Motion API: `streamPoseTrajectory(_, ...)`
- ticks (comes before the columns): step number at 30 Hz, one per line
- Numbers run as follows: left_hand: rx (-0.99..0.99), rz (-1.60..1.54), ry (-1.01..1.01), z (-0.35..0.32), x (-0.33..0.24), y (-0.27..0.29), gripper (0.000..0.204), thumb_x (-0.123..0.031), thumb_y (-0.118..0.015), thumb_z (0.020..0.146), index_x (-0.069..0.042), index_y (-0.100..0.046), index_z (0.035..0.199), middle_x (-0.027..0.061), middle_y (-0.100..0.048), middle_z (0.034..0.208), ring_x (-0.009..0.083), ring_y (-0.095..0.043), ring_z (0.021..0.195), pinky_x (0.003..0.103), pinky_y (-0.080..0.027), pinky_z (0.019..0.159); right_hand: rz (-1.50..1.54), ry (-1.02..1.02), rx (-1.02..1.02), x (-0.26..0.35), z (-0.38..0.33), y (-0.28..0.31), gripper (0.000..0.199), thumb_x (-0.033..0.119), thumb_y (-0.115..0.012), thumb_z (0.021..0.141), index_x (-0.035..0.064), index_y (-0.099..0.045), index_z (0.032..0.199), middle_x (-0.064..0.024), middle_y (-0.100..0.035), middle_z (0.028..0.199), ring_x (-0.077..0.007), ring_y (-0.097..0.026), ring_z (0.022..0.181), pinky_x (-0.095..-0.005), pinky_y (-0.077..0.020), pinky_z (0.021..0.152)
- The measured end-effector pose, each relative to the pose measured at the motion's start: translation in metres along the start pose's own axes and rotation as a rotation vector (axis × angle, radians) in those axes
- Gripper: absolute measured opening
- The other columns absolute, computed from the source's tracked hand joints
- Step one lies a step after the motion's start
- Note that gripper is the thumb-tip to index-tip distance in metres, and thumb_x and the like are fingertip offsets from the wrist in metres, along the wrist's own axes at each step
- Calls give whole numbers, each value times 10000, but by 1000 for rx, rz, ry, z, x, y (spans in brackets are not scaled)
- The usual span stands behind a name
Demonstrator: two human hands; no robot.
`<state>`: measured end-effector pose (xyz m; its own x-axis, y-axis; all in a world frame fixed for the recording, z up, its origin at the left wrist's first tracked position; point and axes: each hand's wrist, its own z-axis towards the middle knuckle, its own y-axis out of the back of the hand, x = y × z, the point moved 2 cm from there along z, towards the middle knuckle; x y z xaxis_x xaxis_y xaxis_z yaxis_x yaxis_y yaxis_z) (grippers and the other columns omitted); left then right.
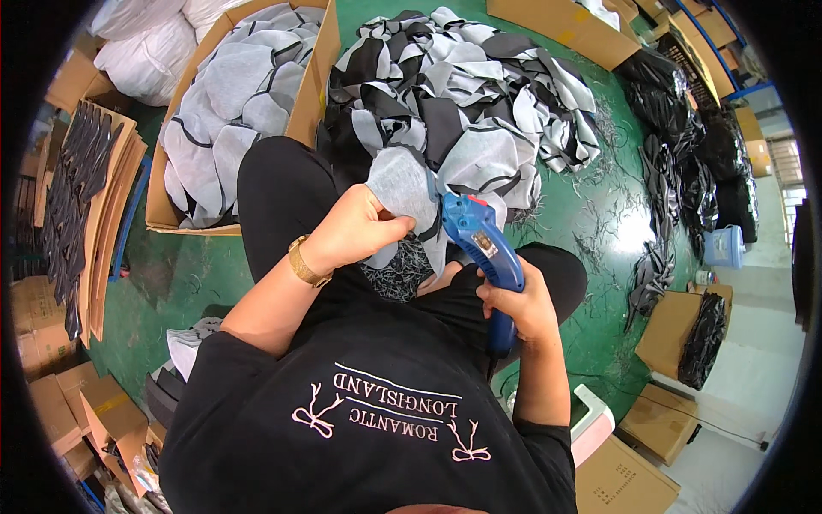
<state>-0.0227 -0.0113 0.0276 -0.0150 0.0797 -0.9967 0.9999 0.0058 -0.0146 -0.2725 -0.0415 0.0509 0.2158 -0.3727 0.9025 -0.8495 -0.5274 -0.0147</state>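
The grey fabric piece is sitting just above the person's lap, pinched at its lower edge by the left hand, whose fingers are clenching around it. Right beside the piece, on its right edge, the head of the blue cutter is touching the fabric, and the right hand is gripping the cutter's handle, fist closed around it. The left fingertips are lying very near the cutter's head, so a slip of the fabric or a push too far could bring the tool onto them. The piece is hanging loosely, so it may bunch and get trimmed unevenly. Below the piece, dark trimmings are gathering on the lap. Beyond the piece, a heap of black-and-grey pieces is spreading over the green floor, and up-left of it a cardboard box is holding grey pieces.
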Motion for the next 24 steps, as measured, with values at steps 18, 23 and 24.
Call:
streamPoseTrajectory(18,166,-237,9,-12,25,-43,326,-118,-657,874,-17,-573,1172,-19,-638,1023,50,-553,926,255,-467,817,-138,305,-226,19,48,-27,350,77,-767,658,12,-569,938,5,-546,778,-92,-499,690,-237,-436,653)
streamPoseTrajectory(23,-74,-550,-35,-7,1,-43,314,-170,-680,869,-22,-600,1134,12,-642,1043,83,-564,963,268,-456,872,-208,357,-192,12,52,-31,300,79,-757,691,24,-566,916,13,-545,761,-80,-496,653,-227,-413,604)
streamPoseTrajectory(24,-113,-552,-55,-5,2,-44,301,-162,-674,875,-26,-598,1132,3,-636,1044,80,-562,956,267,-460,860,-195,357,-188,11,51,-32,295,77,-753,691,23,-567,914,10,-547,758,-84,-500,645,-227,-416,603)
